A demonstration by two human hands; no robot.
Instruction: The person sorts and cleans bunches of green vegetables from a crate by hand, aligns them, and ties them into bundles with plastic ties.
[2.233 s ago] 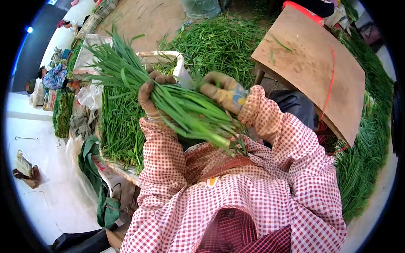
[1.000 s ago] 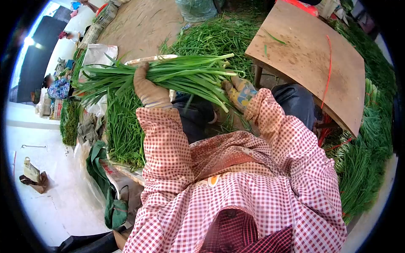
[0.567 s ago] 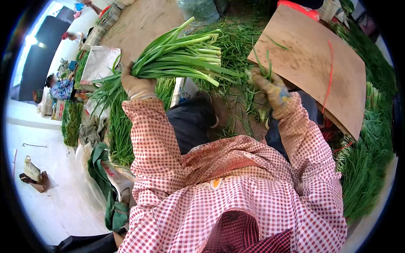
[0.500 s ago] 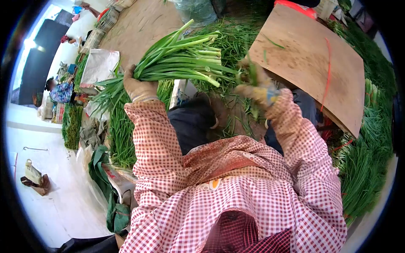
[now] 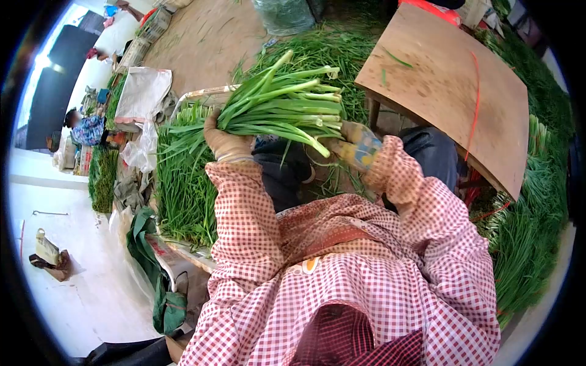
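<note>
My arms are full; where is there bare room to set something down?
The brown board is stained but bare between the loose green blade and the red string. Floor is mostly bare between the upper-left crates and the plastic-wrapped bundle. Crowded: right of the board, under heaped greens.

Red-white checked smock (image 5: 366, 293), long sleeves, orange-white chest motif (image 5: 310, 265), dark trousers (image 5: 427, 149), tan gloves (image 5: 231, 146), right with blue-yellow print (image 5: 368, 148).

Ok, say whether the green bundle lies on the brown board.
No, the left hand holds the green bundle left of the brown board.
</note>
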